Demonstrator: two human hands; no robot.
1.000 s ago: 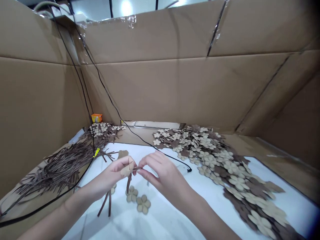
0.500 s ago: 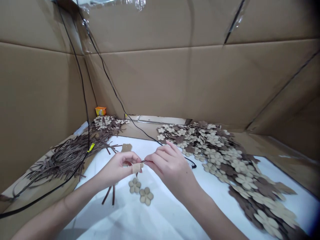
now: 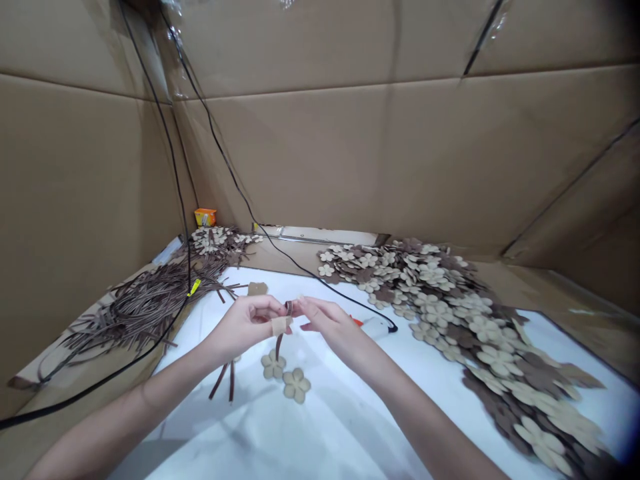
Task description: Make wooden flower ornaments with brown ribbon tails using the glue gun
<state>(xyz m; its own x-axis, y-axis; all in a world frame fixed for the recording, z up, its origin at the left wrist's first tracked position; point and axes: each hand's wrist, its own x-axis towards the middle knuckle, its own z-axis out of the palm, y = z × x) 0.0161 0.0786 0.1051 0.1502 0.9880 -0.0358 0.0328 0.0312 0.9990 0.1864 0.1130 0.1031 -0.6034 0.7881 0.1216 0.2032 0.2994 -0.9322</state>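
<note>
My left hand [image 3: 255, 320], a beige wrap around its thumb, is closed on a narrow brown strip [image 3: 279, 347]. The strip's upper end curls into a small loop above the thumb, while its tail hangs down. My right hand [image 3: 333, 327] meets it from the other side, fingertips pinched together at the loop. Below the hands lie two beige five-petal flowers [image 3: 297, 385]. Two short brown strip ends [image 3: 221, 381] show under my left wrist. Behind my right hand, an orange and white object [image 3: 357, 321] on a black cord is partly hidden.
Brown strips [image 3: 145, 300] are heaped at left, with small flowers [image 3: 215, 239] behind. Beige and brown flowers [image 3: 440, 293] pile along the right of the white board [image 3: 200, 453]. A black cable [image 3: 240, 190] hangs across the cardboard wall [image 3: 300, 153]. An orange box [image 3: 205, 217] stands in the corner.
The brown strip now shows a raised loop between my fingertips, with its tail hanging lower. My right hand has lowered and flattened, uncovering the orange and white object. The view has shifted slightly.
</note>
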